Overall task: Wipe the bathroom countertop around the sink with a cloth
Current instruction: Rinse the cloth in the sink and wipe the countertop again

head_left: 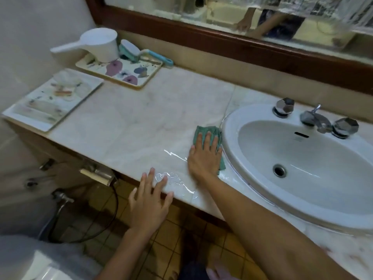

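Note:
A pale marble countertop (141,118) runs from the left wall to a white oval sink (302,158) set in at the right. A green cloth (203,131) lies flat on the counter, touching the sink's left rim. My right hand (203,156) presses down on the cloth with fingers spread, covering most of it. My left hand (150,201) rests open on the counter's front edge, fingertips on a wet patch (175,180) of water streaks. Nothing is in the left hand.
Two flat trays (129,79) (50,102) sit at the counter's far left; a white scoop (99,44) and a teal brush (137,52) stand on the back one. Chrome taps (314,120) rise behind the basin. A wood-framed mirror (222,39) lines the wall. A toilet and hose are below left.

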A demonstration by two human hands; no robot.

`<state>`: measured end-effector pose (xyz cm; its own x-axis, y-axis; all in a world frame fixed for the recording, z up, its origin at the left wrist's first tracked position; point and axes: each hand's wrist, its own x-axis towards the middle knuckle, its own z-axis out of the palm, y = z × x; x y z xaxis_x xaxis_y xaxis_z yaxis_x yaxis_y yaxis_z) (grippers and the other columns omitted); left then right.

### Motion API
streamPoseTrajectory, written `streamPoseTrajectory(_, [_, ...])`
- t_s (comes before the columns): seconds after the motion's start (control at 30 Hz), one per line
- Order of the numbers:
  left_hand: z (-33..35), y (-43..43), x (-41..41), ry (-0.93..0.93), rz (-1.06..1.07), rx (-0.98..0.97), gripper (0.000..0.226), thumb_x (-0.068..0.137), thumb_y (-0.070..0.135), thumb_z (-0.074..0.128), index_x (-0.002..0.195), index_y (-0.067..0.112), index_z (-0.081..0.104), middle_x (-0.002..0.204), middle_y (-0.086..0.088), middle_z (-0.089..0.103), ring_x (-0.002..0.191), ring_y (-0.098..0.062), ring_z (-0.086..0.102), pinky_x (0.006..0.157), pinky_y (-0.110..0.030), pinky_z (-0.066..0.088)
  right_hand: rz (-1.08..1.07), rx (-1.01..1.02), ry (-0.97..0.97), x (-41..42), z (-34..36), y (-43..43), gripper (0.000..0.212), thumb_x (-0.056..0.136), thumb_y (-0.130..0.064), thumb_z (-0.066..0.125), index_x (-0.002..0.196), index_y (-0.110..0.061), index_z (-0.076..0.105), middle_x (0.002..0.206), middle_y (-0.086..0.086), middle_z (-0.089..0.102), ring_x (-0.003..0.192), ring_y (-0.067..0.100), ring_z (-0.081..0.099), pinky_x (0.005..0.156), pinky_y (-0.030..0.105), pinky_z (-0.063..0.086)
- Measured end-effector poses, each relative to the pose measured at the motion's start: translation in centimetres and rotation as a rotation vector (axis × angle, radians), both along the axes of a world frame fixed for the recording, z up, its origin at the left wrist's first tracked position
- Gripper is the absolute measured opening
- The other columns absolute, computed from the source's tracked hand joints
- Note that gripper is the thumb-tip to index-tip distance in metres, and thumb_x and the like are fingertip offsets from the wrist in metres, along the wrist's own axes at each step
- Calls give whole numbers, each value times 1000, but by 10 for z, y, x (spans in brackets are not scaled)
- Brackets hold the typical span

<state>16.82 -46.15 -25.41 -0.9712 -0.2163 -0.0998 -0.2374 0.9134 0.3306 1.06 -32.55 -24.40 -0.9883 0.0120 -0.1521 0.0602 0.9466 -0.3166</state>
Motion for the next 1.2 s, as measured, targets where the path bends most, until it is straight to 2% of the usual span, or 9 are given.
streamPoseTrajectory(0.17, [4, -10, -2, 18, -37, 133, 46, 92, 54, 39, 137, 45, 41, 160, 17, 6, 147, -4, 0, 113, -43, 18, 363, 14, 21, 16, 0, -25, 56, 101, -39, 16, 154, -28, 0, 162, -1, -8, 148, 21, -13, 119, 45, 0])
streamPoseTrajectory(0.27, [3, -30, 6, 204, 53, 325, 27, 90, 41, 43, 113, 39, 57, 146, 23, 34, 137, 4, 25, 106, -50, 30, 680, 32, 43, 69, 0, -8, 55, 101, -44, 16, 153, -34, 1, 161, -7, -7, 148, 19, -14, 119, 42, 0])
streamPoseTrajectory(0.37, [5, -50, 17, 337, 204, 304, 26, 88, 34, 50, 108, 28, 64, 141, 11, 48, 127, -10, 44, 99, -50, 33, 798, 52, 61, 86, -1, 38, 53, 100, -47, 15, 152, -40, 4, 161, -12, -3, 148, 15, -11, 117, 38, -1])
streamPoseTrajectory(0.47, [7, -77, 9, 315, 301, 283, 27, 89, 16, 63, 115, 24, 64, 145, 7, 44, 130, -20, 41, 101, -52, 31, 676, 94, 53, 50, -1, 67, 54, 98, -48, 13, 151, -44, 3, 161, -14, -4, 147, 11, -13, 117, 37, 5])
streamPoseTrajectory(0.57, [10, -101, -14, 235, 342, 269, 35, 93, 24, 58, 128, 23, 58, 152, 5, 37, 138, -23, 34, 105, -59, 31, 418, 149, 79, -5, -1, 55, 59, 95, -47, 10, 153, -36, 6, 162, -6, -1, 148, 18, -8, 119, 43, 8])
streamPoseTrajectory(0.8, [4, -131, -43, 96, 306, 175, 50, 98, 30, 48, 147, 23, 38, 160, 7, 20, 148, -15, 13, 115, -51, 22, -43, 67, -34, -116, 4, -50, 58, 101, -39, 20, 154, -22, 5, 162, 7, -3, 147, 32, -6, 116, 53, 5])
streamPoseTrajectory(0.93, [-2, -121, -40, 214, 410, 365, 47, 98, 19, 51, 145, 18, 44, 157, 13, 24, 147, -6, 11, 115, -31, 19, 311, 46, 49, -73, -5, -100, 58, 100, -40, 20, 154, -25, 7, 162, 4, -1, 148, 30, -6, 117, 50, 5])
streamPoseTrajectory(1.1, [-7, -118, -37, 273, 448, 348, 47, 92, 5, 58, 139, 13, 52, 154, 10, 33, 146, -10, 22, 115, -35, 26, 889, 12, 106, 35, -8, -63, 56, 98, -43, 28, 152, -30, 21, 162, -1, 12, 149, 27, 6, 115, 51, 13])
streamPoseTrajectory(1.2, [-8, -129, -36, 261, 376, 297, 49, 89, -1, 60, 136, 13, 56, 151, 8, 39, 144, -15, 28, 113, -41, 30, 853, 65, 126, 18, -11, 1, 55, 96, -45, 31, 150, -37, 23, 160, -7, 15, 148, 22, 12, 111, 48, 22])
